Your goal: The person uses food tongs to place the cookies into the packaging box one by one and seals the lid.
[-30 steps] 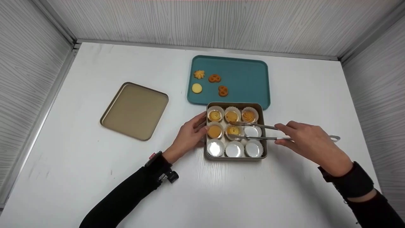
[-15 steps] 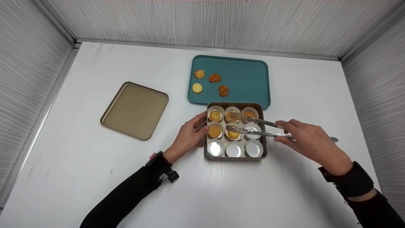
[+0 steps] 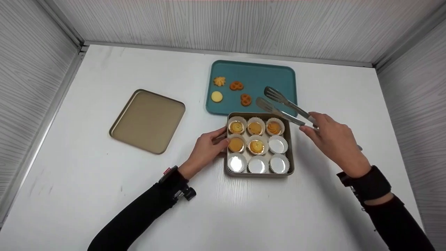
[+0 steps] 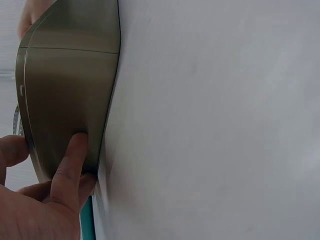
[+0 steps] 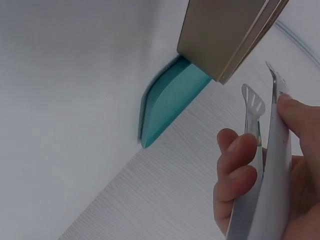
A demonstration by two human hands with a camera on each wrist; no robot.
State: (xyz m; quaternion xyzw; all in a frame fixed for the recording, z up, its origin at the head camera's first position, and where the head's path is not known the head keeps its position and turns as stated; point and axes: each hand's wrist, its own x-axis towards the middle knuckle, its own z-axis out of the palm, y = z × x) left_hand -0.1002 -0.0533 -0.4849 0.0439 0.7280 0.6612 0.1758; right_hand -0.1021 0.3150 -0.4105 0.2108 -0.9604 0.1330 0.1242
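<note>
My left hand [image 3: 208,148] steadies a square metal tin [image 3: 259,175] by its left side. The thumb lies at the rim and the fingers [image 4: 70,170] press the outer wall. Inside the tin stand rows of white paper cups; several hold round golden cookies, such as a swirled cookie [image 3: 274,128], and several are bare, such as a paper cup [image 3: 278,144]. My right hand [image 3: 336,141] grips metal tongs [image 3: 292,106] beyond the tin's back right corner. The tongs' tips are apart with nothing between them, above the right part of a teal tray [image 3: 259,75].
Towards its left, the teal tray bears a flower-shaped cookie [image 3: 219,81], a pale round cookie [image 3: 216,97] and two pretzel-shaped cookies [image 3: 236,85]. The tin's front touches or overlaps the tray's near edge. A shallow gold-brown lid or tray [image 3: 148,121] lies on the white table to the left.
My right hand has lifted the tongs out from over the middle cups and carried them back over the teal tray; their tips are spread. My left hand stays at the tin.
</note>
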